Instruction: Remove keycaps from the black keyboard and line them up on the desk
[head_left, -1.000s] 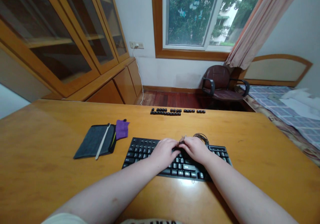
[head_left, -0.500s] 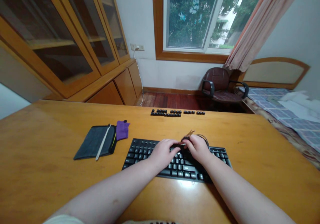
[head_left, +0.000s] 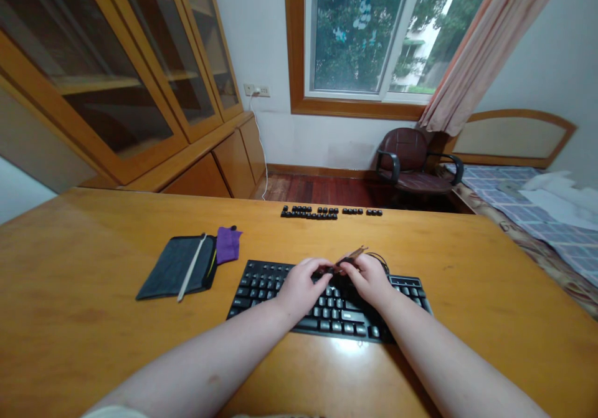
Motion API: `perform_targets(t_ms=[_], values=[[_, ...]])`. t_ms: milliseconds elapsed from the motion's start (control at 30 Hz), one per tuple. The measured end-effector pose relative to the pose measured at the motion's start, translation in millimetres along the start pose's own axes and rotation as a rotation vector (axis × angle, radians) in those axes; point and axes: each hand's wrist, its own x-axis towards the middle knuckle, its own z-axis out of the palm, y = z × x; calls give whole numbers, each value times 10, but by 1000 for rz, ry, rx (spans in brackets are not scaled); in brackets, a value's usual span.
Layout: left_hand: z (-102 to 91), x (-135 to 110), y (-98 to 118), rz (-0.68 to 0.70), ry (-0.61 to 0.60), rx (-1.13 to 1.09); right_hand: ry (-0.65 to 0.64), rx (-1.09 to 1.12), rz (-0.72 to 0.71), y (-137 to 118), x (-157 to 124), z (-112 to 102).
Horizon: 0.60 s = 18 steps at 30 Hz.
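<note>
A black keyboard (head_left: 280, 290) lies on the wooden desk (head_left: 93, 318) in front of me. Both my hands rest over its middle. My right hand (head_left: 371, 281) pinches a thin brown stick-like tool (head_left: 352, 255), its tip angled down toward the keys between my hands. My left hand (head_left: 301, 286) has its fingers curled, fingertips touching the keys next to the tool tip; whether it holds anything I cannot make out. Rows of loose black keycaps (head_left: 327, 212) lie at the far edge of the desk.
A dark grey pouch (head_left: 175, 275) with a pale stick on it and a purple cloth (head_left: 228, 243) lie left of the keyboard. A coiled cable (head_left: 379, 259) sits behind my right hand. Beyond the desk are cabinets (head_left: 140, 94), a brown armchair (head_left: 411, 159) and a bed (head_left: 551, 218).
The brown tool in my right hand has risen and tilted so more of it shows above my fingers. Both hands stayed over the same keys.
</note>
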Motion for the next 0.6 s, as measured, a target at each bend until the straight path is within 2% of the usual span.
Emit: perform_targets(t_ms=[133, 233, 367, 500, 600], values=[[-18, 21, -9, -17, 10, -105, -11, 109, 41, 44, -21, 24], [-16, 42, -23, -78, 29, -221, 7, 162, 33, 63, -34, 29], [1, 81, -60, -198, 29, -404, 34, 148, -119, 6, -28, -9], [10, 121, -111, -275, 61, -505, -15, 140, -306, -76, -26, -32], [17, 144, -140, -317, 112, -571, 39, 139, -335, -84, -39, -30]])
